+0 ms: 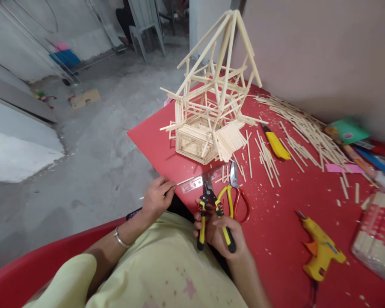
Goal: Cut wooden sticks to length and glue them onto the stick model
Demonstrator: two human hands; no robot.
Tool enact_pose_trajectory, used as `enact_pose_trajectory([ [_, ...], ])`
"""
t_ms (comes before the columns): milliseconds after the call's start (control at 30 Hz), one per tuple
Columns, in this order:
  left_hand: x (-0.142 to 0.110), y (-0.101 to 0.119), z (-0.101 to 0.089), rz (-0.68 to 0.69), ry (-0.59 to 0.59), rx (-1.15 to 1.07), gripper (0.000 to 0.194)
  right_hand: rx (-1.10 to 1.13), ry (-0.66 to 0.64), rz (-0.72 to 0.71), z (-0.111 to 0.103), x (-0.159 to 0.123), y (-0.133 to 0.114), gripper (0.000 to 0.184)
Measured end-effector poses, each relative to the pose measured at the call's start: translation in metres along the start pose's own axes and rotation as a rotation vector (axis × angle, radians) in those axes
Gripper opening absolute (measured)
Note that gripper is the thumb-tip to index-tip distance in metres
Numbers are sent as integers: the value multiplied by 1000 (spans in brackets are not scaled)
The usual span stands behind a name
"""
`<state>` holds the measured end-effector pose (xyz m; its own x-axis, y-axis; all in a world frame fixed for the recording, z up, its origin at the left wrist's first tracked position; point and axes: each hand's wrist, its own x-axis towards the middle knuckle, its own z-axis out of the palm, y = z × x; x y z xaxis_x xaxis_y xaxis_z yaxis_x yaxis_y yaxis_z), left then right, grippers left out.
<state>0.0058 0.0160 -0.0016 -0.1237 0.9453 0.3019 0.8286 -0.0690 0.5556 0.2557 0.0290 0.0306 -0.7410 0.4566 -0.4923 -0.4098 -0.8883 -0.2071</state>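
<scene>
Just off the near edge of a red counter (276,218), the left hand (158,194) has its thumb and fingers pinched together on a thin stick (186,181); the stick's near end is hidden by the fingertips. The right hand (223,233) is wrapped around black-and-yellow cutters (208,199) with handles spread; some fingers are hidden behind the grips, and the gap between the blades is hard to judge. Near the left wrist, a dark patterned object (134,214) is mostly covered and cannot be identified.

Just beyond both hands lies a clear ruler (192,185), its middle blocked by the cutters. Right beside the cutters are snips (234,176) with one yellow and one red handle. Farther ahead of the hands stands a tall stick framework (217,81) with a peaked top, its back screened by its crossing sticks.

To the right of the right hand lie a yellow glue gun (322,246), its cord cut off below, and a plastic-wrapped bundle (378,233), cropped by the picture's edge. Ahead and rightward are a yellow-handled knife (277,145), a heap of loose sticks (298,117) and a crumpled green packet (348,130), its print unreadable.
</scene>
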Motion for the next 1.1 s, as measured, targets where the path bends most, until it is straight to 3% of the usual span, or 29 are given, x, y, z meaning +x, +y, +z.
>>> enact_pose_trajectory([
  [867, 7, 8, 2, -60, 21, -27, 24, -74, 18, 27, 2, -1, -2, 37],
  [1100, 6, 7, 3, -55, 25, -28, 23, 10, -9, 21, -1, -1, -2, 39],
])
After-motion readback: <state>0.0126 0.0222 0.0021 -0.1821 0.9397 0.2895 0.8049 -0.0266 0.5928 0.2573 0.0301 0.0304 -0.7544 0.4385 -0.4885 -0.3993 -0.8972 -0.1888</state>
